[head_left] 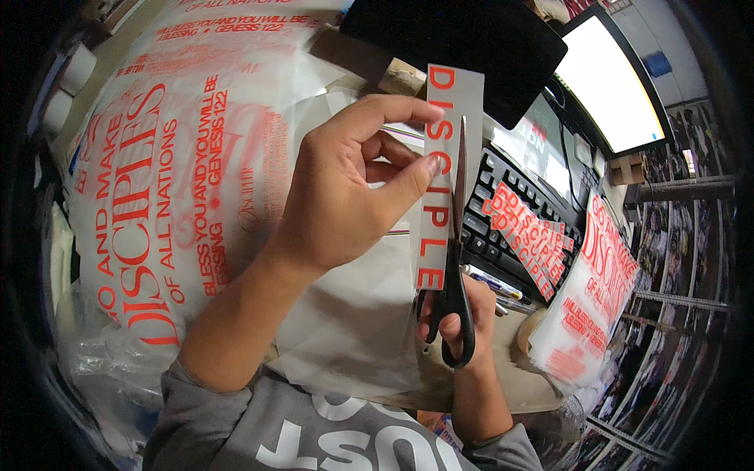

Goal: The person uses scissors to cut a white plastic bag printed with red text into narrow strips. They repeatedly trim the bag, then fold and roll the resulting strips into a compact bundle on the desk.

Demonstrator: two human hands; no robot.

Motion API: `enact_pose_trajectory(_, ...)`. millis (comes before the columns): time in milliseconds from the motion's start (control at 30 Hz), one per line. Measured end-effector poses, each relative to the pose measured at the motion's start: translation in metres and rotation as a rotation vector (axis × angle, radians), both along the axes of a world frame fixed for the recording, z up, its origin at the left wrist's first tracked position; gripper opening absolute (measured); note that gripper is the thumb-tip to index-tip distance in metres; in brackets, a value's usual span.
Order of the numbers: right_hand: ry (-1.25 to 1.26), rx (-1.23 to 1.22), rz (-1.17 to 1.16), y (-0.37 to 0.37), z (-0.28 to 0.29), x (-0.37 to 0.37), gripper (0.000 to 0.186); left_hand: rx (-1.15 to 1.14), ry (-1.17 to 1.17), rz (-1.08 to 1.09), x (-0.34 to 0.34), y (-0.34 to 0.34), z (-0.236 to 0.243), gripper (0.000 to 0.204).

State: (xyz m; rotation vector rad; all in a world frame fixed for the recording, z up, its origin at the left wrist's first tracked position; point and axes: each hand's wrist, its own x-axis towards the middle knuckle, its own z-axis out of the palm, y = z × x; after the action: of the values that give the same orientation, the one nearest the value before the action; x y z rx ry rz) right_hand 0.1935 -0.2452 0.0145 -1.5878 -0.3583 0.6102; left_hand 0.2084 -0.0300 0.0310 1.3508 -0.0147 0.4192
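My left hand (345,184) pinches the left edge of a narrow translucent strip (434,243) with red lettering down its length. It holds the strip upright in the middle of the view. My right hand (481,314) is below and to the right, with fingers through the handles of black scissors (454,302). The blades point upward along the strip, right of the letters, and look nearly closed. Part of the right hand is hidden behind the handles.
Large translucent sheets with red print (149,204) cover the left side. On the right, several cut lettered strips (530,239) lie over a black keyboard (475,224), near a stack of printed sheets (585,306). Pens (503,286) rest beside the right hand. A lit monitor (609,82) stands behind.
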Motion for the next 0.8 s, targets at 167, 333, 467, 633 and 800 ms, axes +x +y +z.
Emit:
enact_pose_trajectory(167, 0.017, 0.012, -0.073, 0.002, 0.001, -0.001, 0.065, 0.048, 0.010, -0.024, -0.003, -0.011, 0.000, 0.040)
enact_pose_trajectory(333, 0.054, 0.045, -0.104, 0.007, 0.005, -0.002, 0.066, 0.048, -0.004, -0.030, -0.002, -0.016, -0.003, 0.041)
enact_pose_trajectory(467, 0.045, 0.066, -0.122, 0.009, 0.005, -0.003, 0.064, 0.052, -0.011, -0.021, -0.002, -0.016, -0.004, 0.041)
enact_pose_trajectory(633, 0.036, 0.077, -0.114, 0.008, 0.004, -0.002, 0.056, 0.048, -0.013, -0.026, -0.002, -0.015, -0.001, 0.041)
enact_pose_trajectory(800, -0.006, 0.045, -0.108, 0.009, 0.005, -0.002, 0.051, 0.054, -0.010, -0.020, -0.002, -0.015, -0.002, 0.041)
